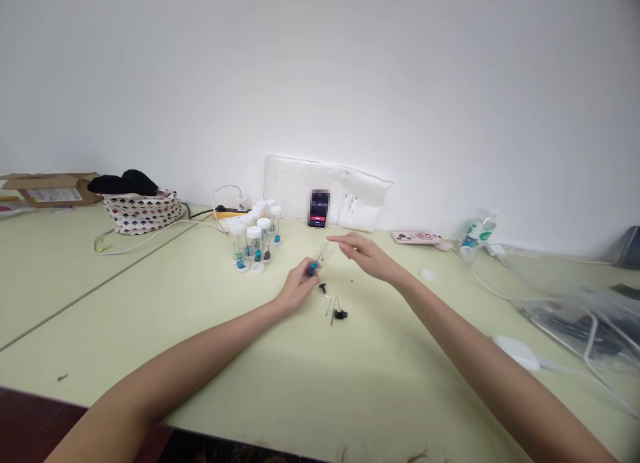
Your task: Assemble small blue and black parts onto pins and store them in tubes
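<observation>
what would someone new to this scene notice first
Probably the two bare hands near the middle of the table: the left hand holds a clear tube with something blue in it, and the right hand points at its upper end. Next, the cluster of white-capped clear containers left of them, and the lit phone propped upright against a white package by the wall.

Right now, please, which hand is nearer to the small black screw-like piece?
Left: the left hand is just left of the black piece; the right hand is farther off, beyond it to the right.
</observation>
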Demonstrator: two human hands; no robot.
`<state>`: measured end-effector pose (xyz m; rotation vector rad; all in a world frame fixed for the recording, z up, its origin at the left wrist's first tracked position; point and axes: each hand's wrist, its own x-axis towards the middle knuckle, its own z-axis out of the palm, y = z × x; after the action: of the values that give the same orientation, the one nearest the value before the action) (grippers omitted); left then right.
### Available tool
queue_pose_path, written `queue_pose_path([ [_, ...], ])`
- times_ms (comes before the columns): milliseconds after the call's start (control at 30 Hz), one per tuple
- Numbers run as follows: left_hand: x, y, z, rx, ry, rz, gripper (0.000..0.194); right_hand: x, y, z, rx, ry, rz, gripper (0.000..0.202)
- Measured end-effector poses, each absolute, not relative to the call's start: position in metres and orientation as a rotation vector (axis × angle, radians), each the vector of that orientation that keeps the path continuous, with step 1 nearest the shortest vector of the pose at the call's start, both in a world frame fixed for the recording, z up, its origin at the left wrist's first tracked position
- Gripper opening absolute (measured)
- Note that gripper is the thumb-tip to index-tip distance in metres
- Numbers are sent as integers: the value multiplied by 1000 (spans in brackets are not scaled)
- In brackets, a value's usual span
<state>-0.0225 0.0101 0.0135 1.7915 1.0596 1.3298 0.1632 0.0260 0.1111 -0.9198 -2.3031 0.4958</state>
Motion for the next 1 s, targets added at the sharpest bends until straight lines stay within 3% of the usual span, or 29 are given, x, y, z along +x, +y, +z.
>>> queue_pose_path([
  [367, -24, 11, 11, 1690, 989, 1323, 18, 169, 29, 106, -900, -2410, 598, 38],
  [667, -25, 11, 11, 1637, 909, 1266, 20, 166, 27, 116, -842, -2279, 467, 33],
  [1000, -26, 8, 14, 1646, 814, 1141, 20, 163, 32, 120, -703, -2445, 632, 26],
])
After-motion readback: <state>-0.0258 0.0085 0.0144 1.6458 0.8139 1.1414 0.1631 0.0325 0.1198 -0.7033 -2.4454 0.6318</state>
